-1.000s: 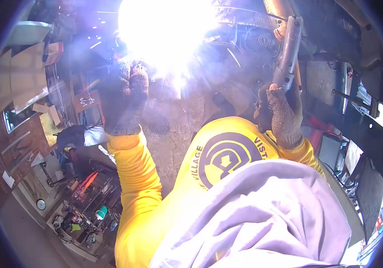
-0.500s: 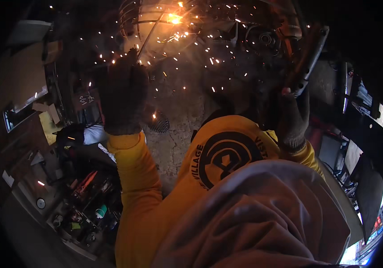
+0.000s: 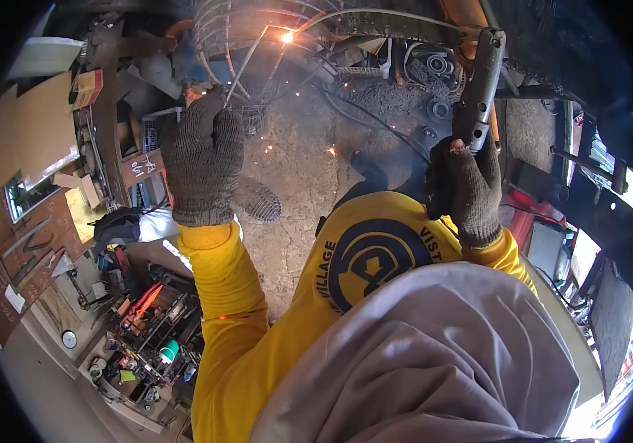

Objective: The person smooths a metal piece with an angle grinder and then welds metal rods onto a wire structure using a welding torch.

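My left hand (image 3: pixel 205 162), in a dark knitted glove, is closed around the lower end of a thin metal rod (image 3: pixel 245 65). The rod slants up and bends toward a glowing orange spot (image 3: pixel 287 36) on a round cage of metal bars (image 3: pixel 217 44). A grey tubular welding electrode holder (image 3: pixel 482 85) is gripped upright in my gloved right hand (image 3: pixel 471 184). From the holder's top a long, thin welding electrode (image 3: pixel 397 13) curves left to the glow. Whether the rod and electrode tips touch the cage I cannot tell. A few sparks fall below.
Cables (image 3: pixel 375 118) and dark metal rings (image 3: pixel 439 111) lie on the dusty floor (image 3: pixel 294 155) beyond my hands. A cluttered tool rack (image 3: pixel 157 325) stands at lower left. Cardboard (image 3: pixel 36 140) leans at the left, and a red box (image 3: pixel 519 225) sits right of my right hand.
The bright spray of sparks has shrunk to a small glow, and the surroundings look much brighter. The holder's top has shifted left, in my right hand. My left hand stays almost in place.
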### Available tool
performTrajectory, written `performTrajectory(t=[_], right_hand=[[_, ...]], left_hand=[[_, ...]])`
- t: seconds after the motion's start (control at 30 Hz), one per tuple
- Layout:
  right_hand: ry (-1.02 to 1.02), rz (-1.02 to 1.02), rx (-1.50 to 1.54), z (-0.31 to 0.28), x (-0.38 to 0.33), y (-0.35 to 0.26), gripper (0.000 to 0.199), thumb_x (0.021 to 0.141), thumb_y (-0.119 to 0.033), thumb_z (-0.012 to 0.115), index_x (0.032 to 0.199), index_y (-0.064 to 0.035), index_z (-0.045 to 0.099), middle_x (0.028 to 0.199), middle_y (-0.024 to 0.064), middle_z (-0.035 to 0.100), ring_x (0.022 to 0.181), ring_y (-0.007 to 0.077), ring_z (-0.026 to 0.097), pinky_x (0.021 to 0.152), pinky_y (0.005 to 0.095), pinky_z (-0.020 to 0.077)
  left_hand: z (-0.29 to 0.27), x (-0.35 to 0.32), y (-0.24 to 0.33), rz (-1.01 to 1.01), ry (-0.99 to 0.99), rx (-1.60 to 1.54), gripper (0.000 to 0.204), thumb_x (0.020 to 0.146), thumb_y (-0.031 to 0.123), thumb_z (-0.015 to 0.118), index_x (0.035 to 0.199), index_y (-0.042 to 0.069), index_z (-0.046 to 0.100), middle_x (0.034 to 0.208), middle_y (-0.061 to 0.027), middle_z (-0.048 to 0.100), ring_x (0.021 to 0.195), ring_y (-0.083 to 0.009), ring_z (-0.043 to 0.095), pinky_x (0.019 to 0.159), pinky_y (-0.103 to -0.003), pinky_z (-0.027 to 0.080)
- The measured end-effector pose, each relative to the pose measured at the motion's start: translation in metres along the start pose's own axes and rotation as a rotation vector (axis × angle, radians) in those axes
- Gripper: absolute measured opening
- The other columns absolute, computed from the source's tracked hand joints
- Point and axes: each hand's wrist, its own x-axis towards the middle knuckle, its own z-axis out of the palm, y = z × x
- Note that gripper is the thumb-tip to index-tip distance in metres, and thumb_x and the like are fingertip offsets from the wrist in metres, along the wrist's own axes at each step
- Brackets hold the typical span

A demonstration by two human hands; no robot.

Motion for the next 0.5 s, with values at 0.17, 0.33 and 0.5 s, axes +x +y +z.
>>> performTrajectory(t=[0.17, 0.33, 0.5], right_hand=[[-0.023, 0.021, -0.032, -0.0043, 0.0005, -0.002, 0.028, 0.098, -0.02, 0.057, 0.116, -0.0032, 0.044, 0.077, 0.0092, 0.06, 0.054, 0.0136, 0.059, 0.044, 0.0254, 0.0478], [-0.007, 0.018, -0.016, -0.0031, 0.0007, 0.0, 0.027, 0.098, -0.02, 0.057, 0.115, -0.0033, 0.044, 0.075, 0.0089, 0.06, 0.051, 0.0136, 0.058, 0.042, 0.0247, 0.0465], [-0.004, 0.03, -0.021, -0.0016, 0.0017, 0.0007, 0.03, 0.097, -0.021, 0.058, 0.116, -0.003, 0.043, 0.072, 0.0081, 0.059, 0.05, 0.0137, 0.058, 0.042, 0.0243, 0.0462]], left_hand=[[0.0022, -0.0026, 0.0029, -0.047, -0.012, -0.014, 0.033, 0.089, 0.011, 0.064, 0.121, 0.005, 0.066, 0.108, -0.0135, 0.069, 0.094, -0.0251, 0.066, 0.085, -0.035, 0.051], [0.0021, -0.0024, 0.0021, -0.026, 0.001, -0.015, 0.032, 0.089, 0.011, 0.064, 0.12, 0.005, 0.066, 0.108, -0.0137, 0.069, 0.096, -0.0252, 0.067, 0.085, -0.035, 0.052], [0.0041, 0.0013, 0.0021, 0.081, 0.097, -0.027, 0.022, 0.087, 0.011, 0.067, 0.108, 0.004, 0.068, 0.096, -0.0159, 0.072, 0.082, -0.0258, 0.073, 0.07, -0.034, 0.056]])
